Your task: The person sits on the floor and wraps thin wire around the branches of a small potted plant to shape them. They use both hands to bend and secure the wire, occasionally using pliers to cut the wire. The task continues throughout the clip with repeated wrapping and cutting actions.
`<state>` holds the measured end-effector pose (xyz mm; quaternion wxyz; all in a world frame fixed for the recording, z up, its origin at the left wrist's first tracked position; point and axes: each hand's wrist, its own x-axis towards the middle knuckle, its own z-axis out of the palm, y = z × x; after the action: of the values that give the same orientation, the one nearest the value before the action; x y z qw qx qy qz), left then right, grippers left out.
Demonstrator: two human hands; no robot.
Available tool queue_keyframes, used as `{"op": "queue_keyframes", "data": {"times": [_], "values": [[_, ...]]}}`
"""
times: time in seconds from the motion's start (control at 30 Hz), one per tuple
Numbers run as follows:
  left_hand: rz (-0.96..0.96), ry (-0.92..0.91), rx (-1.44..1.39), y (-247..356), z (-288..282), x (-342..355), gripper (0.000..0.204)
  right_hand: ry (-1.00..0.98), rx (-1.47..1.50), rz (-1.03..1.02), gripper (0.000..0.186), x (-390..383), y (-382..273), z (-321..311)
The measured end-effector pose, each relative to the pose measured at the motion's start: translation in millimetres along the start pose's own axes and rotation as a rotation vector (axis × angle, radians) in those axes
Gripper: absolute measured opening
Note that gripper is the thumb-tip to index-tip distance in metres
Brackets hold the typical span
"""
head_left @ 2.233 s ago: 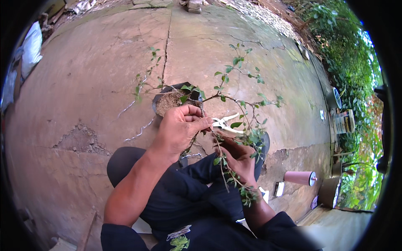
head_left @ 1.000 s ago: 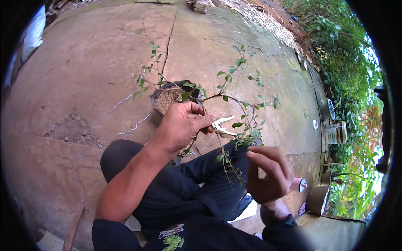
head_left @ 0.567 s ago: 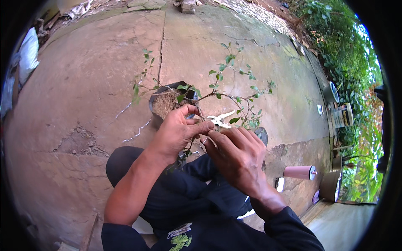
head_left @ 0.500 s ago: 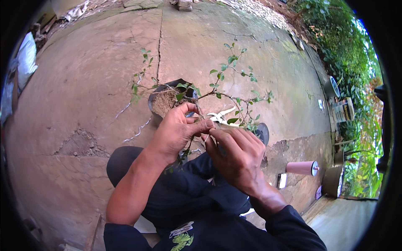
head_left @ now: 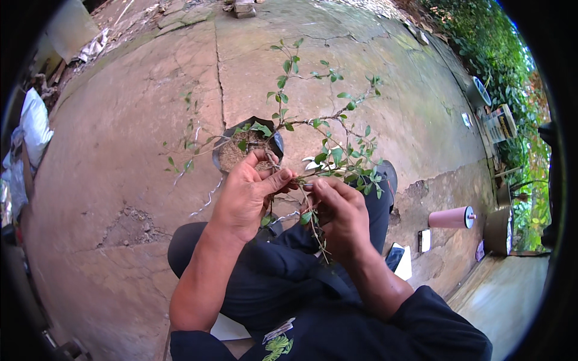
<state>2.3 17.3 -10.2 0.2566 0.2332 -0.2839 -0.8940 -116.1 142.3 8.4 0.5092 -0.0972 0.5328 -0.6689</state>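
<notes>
A small leafy tree (head_left: 310,121) grows from a black plastic grow bag (head_left: 277,143) of brown soil in front of me. My left hand (head_left: 239,195) is closed, thumb and fingers pinching one of its woody branches near the bag. Right beside it, my right hand (head_left: 346,219) pinches the end of a thin silvery wire (head_left: 308,185) against the branch; its lower fingers are partly hidden. A leafy twig (head_left: 314,225) hangs down between the hands. White-handled pruning shears (head_left: 316,162) lie beyond my right hand, mostly covered by leaves. Twisted silver wire (head_left: 208,200) lies left of the bag.
On the cracked concrete floor (head_left: 138,120) at right lie a pink tumbler (head_left: 448,218) and a small white-faced object (head_left: 425,240). A bucket (head_left: 478,92) and a printed container (head_left: 500,124) stand by the greenery. A white sack (head_left: 36,123) is at far left. My dark-clothed legs (head_left: 259,265) are crossed below.
The tree's upper branches have swung left and away from me. My right hand has turned, its fingers now pointing more upward, and a twig hangs before it. The shears are more covered by leaves.
</notes>
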Motion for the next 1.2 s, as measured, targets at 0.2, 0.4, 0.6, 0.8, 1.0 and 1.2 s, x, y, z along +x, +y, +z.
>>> {"op": "queue_keyframes", "data": {"times": [0.2, 0.4, 0.6, 0.8, 1.0, 1.2], "values": [[0.007, 0.017, 0.019, -1, 4, -1, 0.031, 0.170, 0.074, 0.001, 0.013, 16, 9, -4], [0.018, 0.060, 0.152, 0, 5, 1, 0.029, 0.153, -0.946, -0.958, 0.017, 9, 1, -18], [0.058, 0.022, 0.133, -6, 2, 3, 0.030, 0.030, -1.026, -0.986, 0.024, 5, -7, -9], [0.030, 0.053, 0.193, -2, 2, 0, 0.032, -0.105, -0.658, -0.236, 0.016, 4, -3, -16], [-0.020, 0.001, 0.192, 1, 9, -2, 0.036, -0.156, -0.570, -0.223, 0.019, 1, -35, -56], [0.008, -0.015, 0.222, -2, 14, -1, 0.034, -0.178, -0.658, -0.037, 0.025, -2, -55, -34]]}}
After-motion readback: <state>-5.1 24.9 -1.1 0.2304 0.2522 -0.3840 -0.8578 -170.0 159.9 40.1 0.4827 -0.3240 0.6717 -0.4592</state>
